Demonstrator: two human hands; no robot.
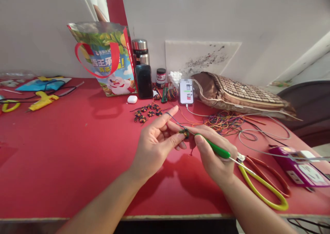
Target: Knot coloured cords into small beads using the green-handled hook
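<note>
My left hand (154, 143) pinches a small dark crocheted piece (185, 133) between thumb and fingers, with a thin multicoloured thread (173, 118) looped over the raised index finger. My right hand (213, 153) grips a green-handled crochet hook (215, 148) whose tip sits in that piece. Both hands hover just above the red table (77, 151), near its front middle. A loose tangle of the same multicoloured thread (224, 120) lies behind the right hand.
Several finished small crocheted pieces (146, 113) lie behind the left hand. Yellow and red scissors (263, 184) and a purple power strip (300, 167) sit at right. A charging phone (186, 91), paper bag (108, 64), flask (140, 52), earbud case (132, 99) and beaded cushion (242, 93) stand at the back; a yellow glue gun (42, 101) lies far left.
</note>
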